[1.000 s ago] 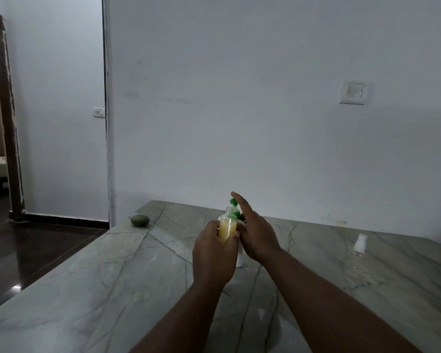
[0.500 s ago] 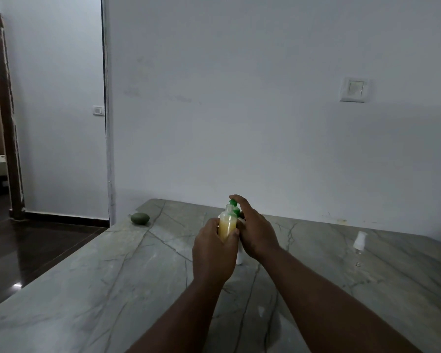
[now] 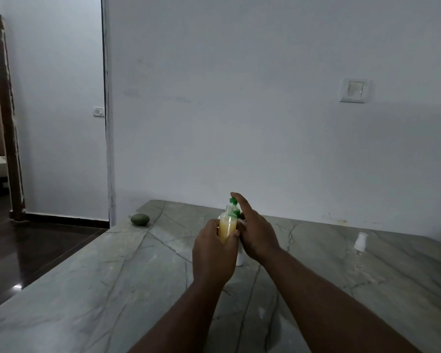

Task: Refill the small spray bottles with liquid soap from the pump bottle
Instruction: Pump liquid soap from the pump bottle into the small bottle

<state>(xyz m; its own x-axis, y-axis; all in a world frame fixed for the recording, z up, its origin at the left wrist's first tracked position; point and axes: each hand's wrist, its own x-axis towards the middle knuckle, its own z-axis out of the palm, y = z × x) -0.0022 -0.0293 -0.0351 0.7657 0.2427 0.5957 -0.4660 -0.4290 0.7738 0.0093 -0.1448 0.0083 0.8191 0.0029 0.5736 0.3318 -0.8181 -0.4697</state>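
Over the table (image 3: 112, 289): left hand (image 3: 214, 253) raised, fingers wrapped tight round the small spray bottle (image 3: 227, 225), which is upright with its neck open, just under the green pump head (image 3: 233, 201).
Fill level: yellow soap near the shoulder; by my read, this one's almost done.
Left to do: capping it, then the second spray bottle (image 3: 359, 244), well apart on the right, clear, seemingly empty, white top on.
Right hand (image 3: 259, 234): forefinger stretched over the pump head; other fingers hidden, so its hold I cannot tell.
Pump bottle (image 3: 239, 257): white, standing behind both hands.
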